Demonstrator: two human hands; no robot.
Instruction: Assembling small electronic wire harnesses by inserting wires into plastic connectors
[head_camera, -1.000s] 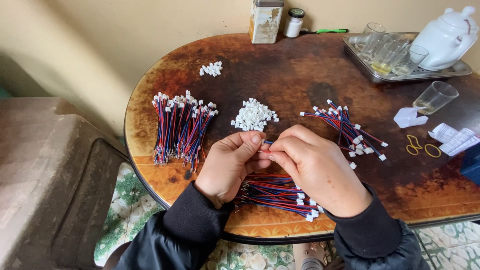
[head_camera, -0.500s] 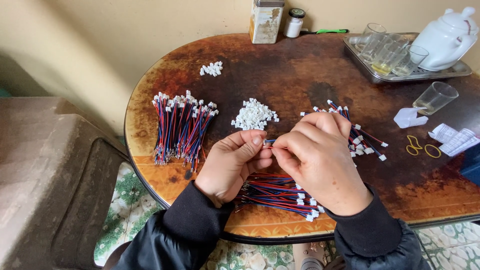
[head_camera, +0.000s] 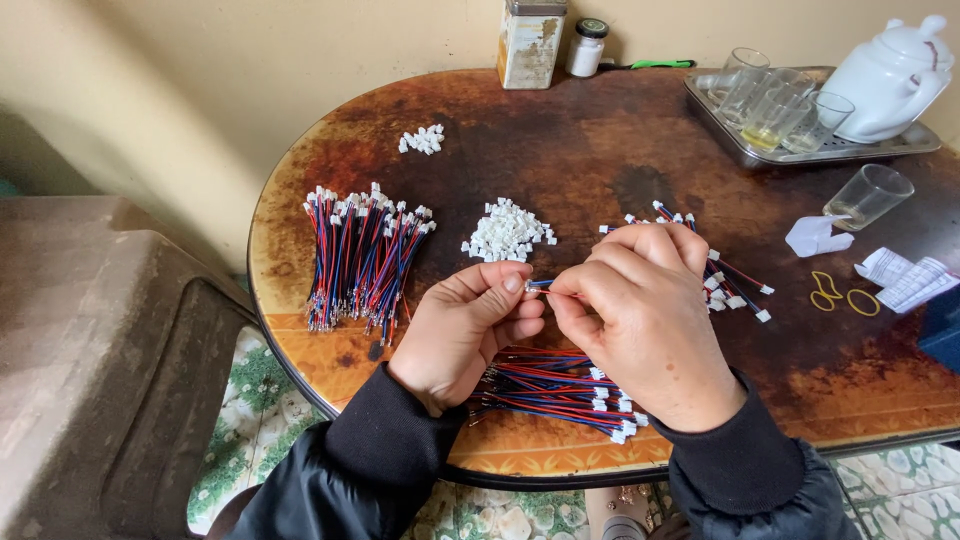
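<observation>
While both hands are raised together above the round, worn brown wooden table (head_camera: 600, 150), the left hand (head_camera: 465, 335) pinches one end of a thin red-and-blue wire lead (head_camera: 538, 285) between thumb and forefinger, and the right hand (head_camera: 640, 320) closes its fingertips on the same lead just beside it. A loose bundle of red-and-blue leads with white plugs (head_camera: 560, 390) lies beneath the hands. A pile of small white plastic connector housings (head_camera: 507, 230) sits just beyond the hands, with a larger bundle of finished leads (head_camera: 360, 260) to the left.

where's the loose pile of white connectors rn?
Head view: pile of white connectors sits mid-table, just beyond the left hand, right of the wire bundle.
</observation>
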